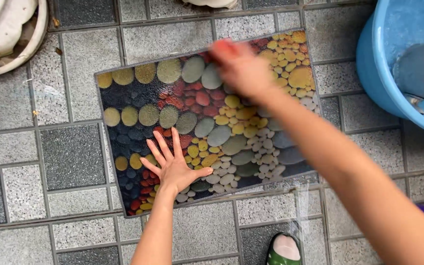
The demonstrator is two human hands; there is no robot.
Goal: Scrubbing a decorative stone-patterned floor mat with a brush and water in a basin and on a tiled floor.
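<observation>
A wet doormat [138, 98] printed with coloured pebbles lies flat on the tiled floor. My left hand [172, 164] presses flat on its near part, fingers spread wide. My right hand [239, 66] is over the mat's far side, blurred by motion. It seems to grip something small and red, but the blur hides what it is.
A blue plastic tub [384, 64] with a grey metal pot [420, 68] in it stands at the right. A white basin [11, 39] sits at the top left. The toe of a green shoe [283, 250] shows at the bottom edge. Grey speckled tiles [69, 157] surround the mat.
</observation>
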